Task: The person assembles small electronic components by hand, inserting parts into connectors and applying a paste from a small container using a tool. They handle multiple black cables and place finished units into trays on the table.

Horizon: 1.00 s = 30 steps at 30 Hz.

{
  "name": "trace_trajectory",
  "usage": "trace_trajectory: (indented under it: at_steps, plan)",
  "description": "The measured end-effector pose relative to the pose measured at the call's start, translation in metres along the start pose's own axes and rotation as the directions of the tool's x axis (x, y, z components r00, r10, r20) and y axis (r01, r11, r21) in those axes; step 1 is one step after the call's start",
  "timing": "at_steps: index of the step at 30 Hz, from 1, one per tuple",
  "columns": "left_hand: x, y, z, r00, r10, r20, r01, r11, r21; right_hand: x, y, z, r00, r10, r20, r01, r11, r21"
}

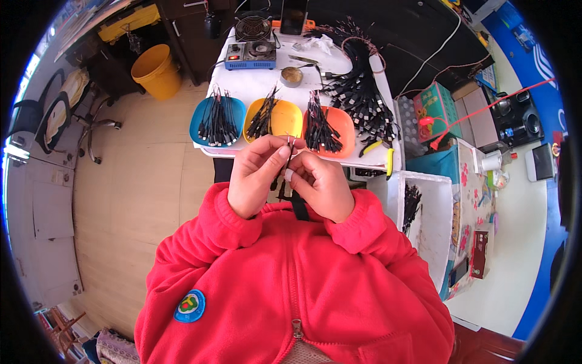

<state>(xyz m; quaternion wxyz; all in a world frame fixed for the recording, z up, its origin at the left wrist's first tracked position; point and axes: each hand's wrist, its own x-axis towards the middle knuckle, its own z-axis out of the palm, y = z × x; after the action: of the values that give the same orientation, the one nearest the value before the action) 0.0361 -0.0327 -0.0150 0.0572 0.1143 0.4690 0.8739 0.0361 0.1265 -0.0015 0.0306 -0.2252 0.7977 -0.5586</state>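
Observation:
Both my hands meet in front of my chest, just off the near edge of the white table (227, 77). They hold a thin black cable (290, 162) upright, its split wire ends pointing up. My left hand (259, 175) pinches it near the top between thumb and finger. Slightly lower, my right hand (322, 187) grips it with curled fingers. Dark cable parts hang below the hands. Beyond them stand a blue tray (195, 134), a yellow tray (292, 116) and an orange tray (348, 136), each with a bundle of black cables (218, 124).
A large heap of black USB cables (371, 109) covers the table's right side, with yellow-handled cutters (389, 162) at its corner. Behind the trays are a round tin (291, 76), a blue heating unit (250, 56) and a fan (253, 28). A white foam box (431, 177) holds more cables.

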Motion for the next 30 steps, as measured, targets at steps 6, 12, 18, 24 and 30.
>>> trace_trajectory:
  at_steps: [6,12,18,24,30]
  plan:
    - [-0.007,0.002,0.009,0.994,0.101,-0.041,-0.093,0.980,0.176,-0.004,-0.006,-0.025,0.989,0.140,0.039,-0.145,0.920,0.365]
    - [-0.015,0.006,0.012,0.999,0.000,-0.051,0.018,0.940,0.342,0.008,-0.012,-0.027,0.954,0.288,0.086,-0.276,0.725,0.632]
    - [-0.017,0.006,0.010,0.989,0.150,-0.003,-0.108,0.721,0.684,0.000,-0.015,-0.009,0.893,-0.406,-0.193,0.322,0.877,-0.357]
    - [-0.015,0.009,0.002,0.986,-0.167,0.026,0.165,0.984,0.067,0.005,-0.003,-0.027,0.980,0.184,-0.075,-0.125,0.864,0.489]
    - [-0.014,0.009,0.002,0.977,-0.202,0.074,0.202,0.979,0.003,0.004,-0.001,-0.023,0.998,0.059,-0.007,-0.045,0.835,0.549]
